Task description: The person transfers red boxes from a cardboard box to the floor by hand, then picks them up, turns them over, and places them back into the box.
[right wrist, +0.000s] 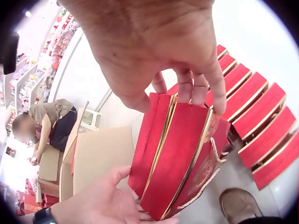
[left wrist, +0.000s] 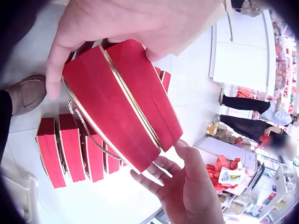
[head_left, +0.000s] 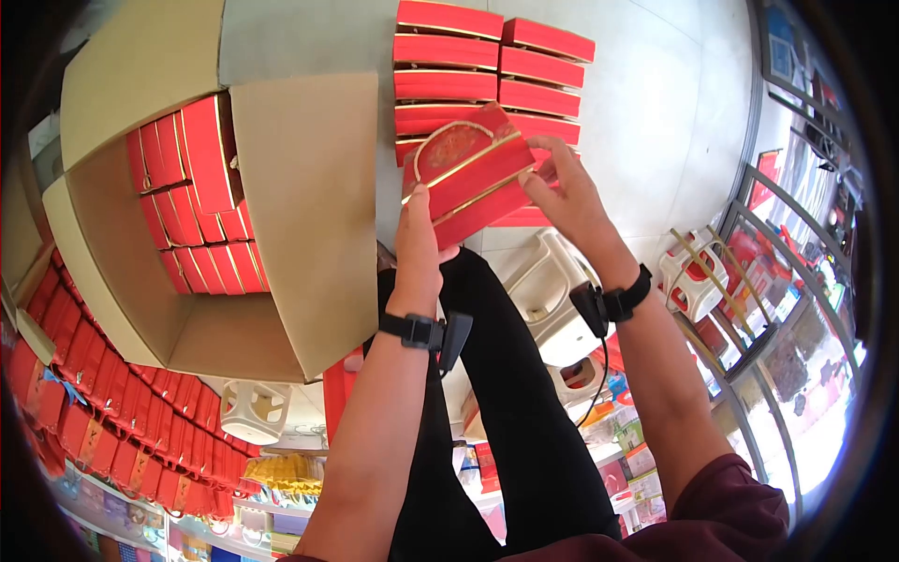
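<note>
Two red gift boxes [head_left: 478, 192] with gold edges and a cord handle are held side by side between both hands, above the floor. My left hand [head_left: 419, 245] grips their near left end, thumb on the edge. At the opposite end my right hand [head_left: 571, 201] holds them with thumb and fingers. In the left wrist view the boxes [left wrist: 112, 102] lie flat against each other, the left hand [left wrist: 126, 23] at one end and the right hand [left wrist: 187, 186] at the other. The right wrist view shows the cord handle [right wrist: 216, 170] hanging along one face.
Rows of red boxes [head_left: 448, 51] stand on the floor ahead. On the left is an open carton [head_left: 304, 215] with stacked red boxes [head_left: 201, 140]. White stools [head_left: 557, 318] stand at the right, and red bags [head_left: 112, 393] line the lower left. Other people [right wrist: 56, 123] are farther off.
</note>
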Available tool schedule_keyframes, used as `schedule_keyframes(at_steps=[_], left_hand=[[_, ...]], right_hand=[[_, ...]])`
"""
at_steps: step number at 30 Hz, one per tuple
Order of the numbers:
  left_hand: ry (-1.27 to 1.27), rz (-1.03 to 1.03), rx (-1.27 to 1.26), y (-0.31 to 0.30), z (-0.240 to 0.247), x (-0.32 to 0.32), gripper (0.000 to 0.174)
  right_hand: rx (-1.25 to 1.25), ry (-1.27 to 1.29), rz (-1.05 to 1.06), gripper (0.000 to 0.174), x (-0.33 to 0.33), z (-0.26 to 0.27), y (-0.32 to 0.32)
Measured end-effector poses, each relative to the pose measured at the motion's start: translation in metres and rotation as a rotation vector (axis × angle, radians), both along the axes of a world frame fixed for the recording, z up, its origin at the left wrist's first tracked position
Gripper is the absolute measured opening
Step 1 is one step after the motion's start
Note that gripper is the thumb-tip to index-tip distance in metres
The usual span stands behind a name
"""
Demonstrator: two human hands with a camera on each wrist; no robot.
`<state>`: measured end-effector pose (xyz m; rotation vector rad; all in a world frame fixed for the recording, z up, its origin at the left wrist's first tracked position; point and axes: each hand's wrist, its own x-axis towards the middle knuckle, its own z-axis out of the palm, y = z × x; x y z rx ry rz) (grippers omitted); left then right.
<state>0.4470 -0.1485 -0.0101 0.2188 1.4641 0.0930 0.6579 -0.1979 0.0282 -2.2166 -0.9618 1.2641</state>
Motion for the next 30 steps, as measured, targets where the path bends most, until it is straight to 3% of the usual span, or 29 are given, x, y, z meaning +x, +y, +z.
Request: schedule_keyframes(at_steps=[3, 6, 7, 10, 13, 16, 22, 25, 28, 30], left_hand=[[-0.041, -0.064, 0.007, 0.010, -0.036, 0.014, 0.078], [0.012, -0.211, 0.082, 0.027, -0.043, 0.026, 0.085], [-0.020, -0.272, 0.147, 0.033, -0.039, 0.026, 0.092], [0.233, -0.541, 0.477, 0.032, -0.066, 0.019, 0.090], [0.204, -0.505, 0.578, 0.047, -0.058, 0.014, 0.080], [-0.021, -0.271, 0.386, 0.062, -0.052, 0.008, 0.067], [-0.098, -0.038, 0.243, 0.049, -0.053, 0.017, 0.059], [-0.105, -0.089, 0.361, 0.054, -0.051, 0.017, 0.053], [-0.087, -0.096, 0.392, 0.060, -0.042, 0.014, 0.048], [-0.099, -0.052, 0.368, 0.061, -0.034, 0.008, 0.042]], right_hand=[[0.008, 0.031, 0.007, 0.055, 0.021, -0.029, 0.012], [0.112, -0.076, -0.022, 0.058, 0.023, -0.065, 0.019], [0.097, -0.080, -0.028, 0.059, 0.022, -0.066, 0.020], [0.097, -0.071, -0.052, 0.060, 0.015, -0.069, 0.023], [0.147, -0.028, -0.090, 0.059, 0.012, -0.069, 0.026], [0.130, 0.009, -0.111, 0.056, 0.014, -0.062, 0.029], [0.146, 0.061, -0.242, 0.041, 0.009, -0.026, 0.059], [0.181, -0.082, -0.221, 0.037, 0.011, -0.035, 0.067], [0.023, -0.088, -0.291, 0.034, 0.010, -0.019, 0.074], [0.103, 0.105, -0.376, 0.025, 0.012, -0.017, 0.062]])
